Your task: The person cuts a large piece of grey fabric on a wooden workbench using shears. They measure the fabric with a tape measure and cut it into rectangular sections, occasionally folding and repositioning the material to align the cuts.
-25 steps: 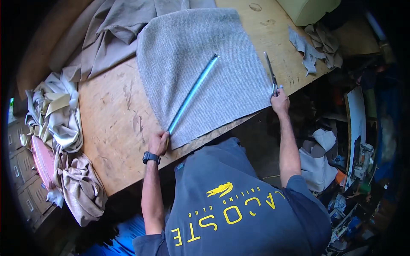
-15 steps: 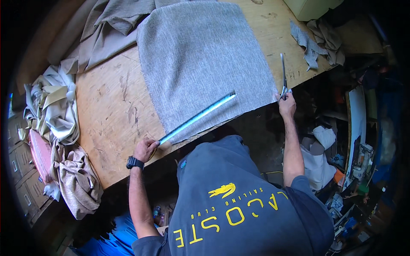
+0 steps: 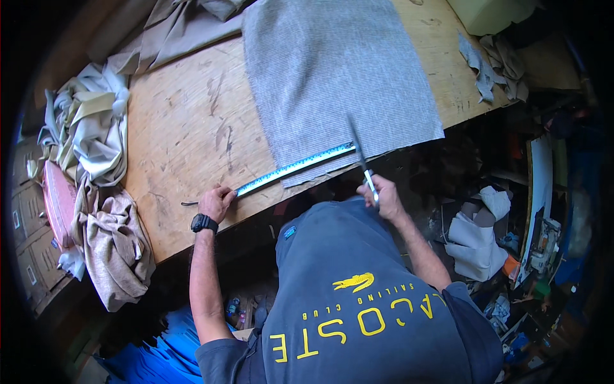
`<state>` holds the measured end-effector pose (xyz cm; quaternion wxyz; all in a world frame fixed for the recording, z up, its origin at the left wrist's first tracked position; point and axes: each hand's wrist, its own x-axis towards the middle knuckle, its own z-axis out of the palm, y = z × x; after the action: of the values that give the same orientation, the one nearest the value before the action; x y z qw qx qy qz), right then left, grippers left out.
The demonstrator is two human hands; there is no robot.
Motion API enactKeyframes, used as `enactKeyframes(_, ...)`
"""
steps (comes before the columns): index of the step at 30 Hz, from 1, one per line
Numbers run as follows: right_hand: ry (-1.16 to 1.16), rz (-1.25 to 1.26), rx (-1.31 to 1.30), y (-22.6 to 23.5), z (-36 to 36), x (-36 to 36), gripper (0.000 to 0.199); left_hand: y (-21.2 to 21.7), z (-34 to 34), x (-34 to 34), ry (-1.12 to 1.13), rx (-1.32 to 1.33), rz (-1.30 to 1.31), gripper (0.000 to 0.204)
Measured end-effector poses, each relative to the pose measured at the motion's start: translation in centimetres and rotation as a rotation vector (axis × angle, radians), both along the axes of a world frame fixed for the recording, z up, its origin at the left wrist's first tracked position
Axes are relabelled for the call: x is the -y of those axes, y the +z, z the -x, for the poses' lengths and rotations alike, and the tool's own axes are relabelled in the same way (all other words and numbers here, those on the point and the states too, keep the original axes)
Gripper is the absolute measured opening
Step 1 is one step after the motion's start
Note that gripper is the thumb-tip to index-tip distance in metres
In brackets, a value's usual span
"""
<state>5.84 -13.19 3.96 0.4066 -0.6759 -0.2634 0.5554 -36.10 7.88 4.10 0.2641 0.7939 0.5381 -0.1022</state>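
Observation:
A grey woven fabric sheet point(image 3: 339, 70) lies flat on a wooden worktable point(image 3: 185, 141), its near edge at the table's front. A long metal ruler point(image 3: 291, 169) lies along that near edge. My left hand point(image 3: 215, 203), with a black wristwatch, grips the ruler's left end on the bare wood. My right hand point(image 3: 382, 195) holds scissors point(image 3: 359, 153) at the table's front edge, blades pointing away over the fabric's near edge, close to the ruler's right end.
Crumpled beige and cream cloth point(image 3: 89, 147) piles up at the table's left end, with more beige fabric point(image 3: 173, 32) at the back left. Grey scraps point(image 3: 489, 61) lie at the back right. Cluttered floor items point(image 3: 486, 237) sit to the right below the table.
The ruler has been swung from a diagonal across the fabric down to its near edge. My right hand has brought the scissors leftward from the fabric's right side to the front edge.

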Motion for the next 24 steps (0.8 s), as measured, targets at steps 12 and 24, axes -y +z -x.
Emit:
enactKeyframes(12, 0.482, 0.258, 0.361, 0.0, 6.1, 0.8, 0.053, 0.1, 0.3, 0.3, -0.012, 0.082, -0.019, 0.023)
enactKeyframes(24, 0.450, 0.191, 0.449, 0.1, 6.6, 1.3, 0.055, -1.7, -11.3, 1.5, -0.077, 0.077, -0.211, 0.025)
